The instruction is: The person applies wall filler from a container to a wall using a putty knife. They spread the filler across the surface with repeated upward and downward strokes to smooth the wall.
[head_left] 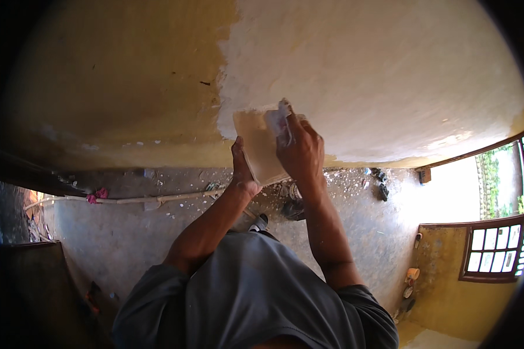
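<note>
My left hand [242, 167] grips the side and lower edge of a flat, pale rectangular board [257, 148], its thumb along the left edge. Over the board's upper right, my right hand [304, 152] is closed on a putty scraper [273, 121] smeared with white paste; its handle is mostly hidden by the fingers. White paste also coats the right fingertips. Just beyond both hands rises the wall, with a white skim coat [355, 75] on the right and bare yellow paint [140, 75] on the left. The coat's ragged edge runs upward from near the board.
A long pole [163, 198] lies along the wall's foot at left, with a pink cloth [98, 195] on it. White flakes litter the floor. A dark container [293, 209] stands below my right forearm. At right are a bright opening and a paned window [494, 249].
</note>
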The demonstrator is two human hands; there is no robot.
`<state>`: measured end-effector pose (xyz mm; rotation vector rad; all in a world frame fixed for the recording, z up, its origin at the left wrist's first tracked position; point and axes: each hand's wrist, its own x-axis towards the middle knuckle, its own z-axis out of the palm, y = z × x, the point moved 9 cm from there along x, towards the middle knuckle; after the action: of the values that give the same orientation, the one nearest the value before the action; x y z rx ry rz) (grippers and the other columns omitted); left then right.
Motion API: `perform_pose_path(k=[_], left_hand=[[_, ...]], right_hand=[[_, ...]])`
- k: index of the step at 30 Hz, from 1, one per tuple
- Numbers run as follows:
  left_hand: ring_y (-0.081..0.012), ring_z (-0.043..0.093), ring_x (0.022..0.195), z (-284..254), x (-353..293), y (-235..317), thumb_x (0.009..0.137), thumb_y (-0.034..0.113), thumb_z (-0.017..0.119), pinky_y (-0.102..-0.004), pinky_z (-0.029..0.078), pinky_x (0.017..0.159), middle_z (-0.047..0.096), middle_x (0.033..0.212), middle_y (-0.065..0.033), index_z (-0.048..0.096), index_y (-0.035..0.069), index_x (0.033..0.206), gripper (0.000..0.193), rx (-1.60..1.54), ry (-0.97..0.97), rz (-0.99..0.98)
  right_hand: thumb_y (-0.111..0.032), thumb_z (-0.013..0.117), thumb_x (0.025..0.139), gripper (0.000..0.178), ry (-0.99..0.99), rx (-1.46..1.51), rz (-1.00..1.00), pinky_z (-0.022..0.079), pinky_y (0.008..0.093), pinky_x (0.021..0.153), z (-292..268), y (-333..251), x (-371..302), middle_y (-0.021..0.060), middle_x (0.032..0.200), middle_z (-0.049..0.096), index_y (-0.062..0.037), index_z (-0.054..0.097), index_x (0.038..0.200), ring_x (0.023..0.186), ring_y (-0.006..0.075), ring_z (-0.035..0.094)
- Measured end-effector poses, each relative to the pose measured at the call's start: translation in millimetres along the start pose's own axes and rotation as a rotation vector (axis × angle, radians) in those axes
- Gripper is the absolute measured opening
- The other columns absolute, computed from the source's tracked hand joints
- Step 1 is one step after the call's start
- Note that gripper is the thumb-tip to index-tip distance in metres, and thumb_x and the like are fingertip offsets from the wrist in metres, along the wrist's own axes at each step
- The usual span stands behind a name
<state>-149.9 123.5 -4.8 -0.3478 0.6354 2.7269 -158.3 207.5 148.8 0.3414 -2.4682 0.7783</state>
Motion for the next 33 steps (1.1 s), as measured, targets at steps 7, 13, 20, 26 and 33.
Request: perform_pose_path(k=[7, 13, 20, 26, 33], left_hand=[[-0.0275, 0.056, 0.122, 0.0, 0.7, 1.9, 0.085, 0.072, 0.047, -0.0489, 0.046, 0.103, 0.057, 0.13, -0.0089, 0.047, 0.015, 0.14, 0.079, 0.006, -0.079, 0.068], [-0.028, 0.053, 0.127, -9.5, 1.1, -12.9, 0.085, 0.071, 0.049, -0.0463, 0.044, 0.106, 0.053, 0.137, -0.01, 0.044, 0.016, 0.143, 0.08, -0.029, -0.051, -0.026], [-0.0273, 0.052, 0.128, -17.9, 9.1, -17.1, 0.088, 0.07, 0.043, -0.0448, 0.043, 0.109, 0.054, 0.138, -0.0095, 0.043, 0.015, 0.144, 0.078, -0.141, -0.056, -0.023], [-0.0279, 0.053, 0.126, -12.5, -1.3, -13.9, 0.087, 0.073, 0.041, -0.0476, 0.043, 0.107, 0.054, 0.138, -0.009, 0.045, 0.016, 0.143, 0.08, -0.091, -0.022, -0.021], [-0.031, 0.051, 0.129, -8.9, -11.2, -9.1, 0.084, 0.074, 0.045, -0.0555, 0.042, 0.106, 0.052, 0.14, -0.0101, 0.044, 0.019, 0.144, 0.081, 0.003, -0.054, -0.031]], right_hand=[[-0.005, 0.066, 0.076, 0.056, -0.05, -0.015, 0.074, 0.056, 0.0441, 0.067, 12.1, 7.2, -16.5, 0.0189, 0.094, 0.068, -0.0109, 0.06, 0.131, 0.079, 0.0387, 0.068], [-0.007, 0.062, 0.079, 0.045, -0.106, 0.044, 0.196, 0.054, 0.0477, 0.068, 24.9, -6.4, -25.9, 0.0204, 0.091, 0.067, -0.0068, 0.062, 0.125, 0.081, 0.0421, 0.066], [-0.007, 0.061, 0.081, 0.037, -0.053, 0.152, 0.141, 0.053, 0.0475, 0.067, 18.1, -29.4, -18.8, 0.0216, 0.088, 0.066, -0.0048, 0.065, 0.118, 0.077, 0.0422, 0.065], [-0.013, 0.062, 0.085, 0.042, 0.037, 0.072, 0.068, 0.056, 0.0466, 0.067, 13.5, 0.9, -18.1, 0.0213, 0.097, 0.068, -0.0097, 0.063, 0.126, 0.078, 0.0395, 0.069], [-0.008, 0.063, 0.084, 0.042, -0.008, -0.047, 0.119, 0.055, 0.0435, 0.071, 9.2, 15.8, -11.3, 0.0195, 0.097, 0.069, -0.0108, 0.064, 0.127, 0.083, 0.0381, 0.068]])
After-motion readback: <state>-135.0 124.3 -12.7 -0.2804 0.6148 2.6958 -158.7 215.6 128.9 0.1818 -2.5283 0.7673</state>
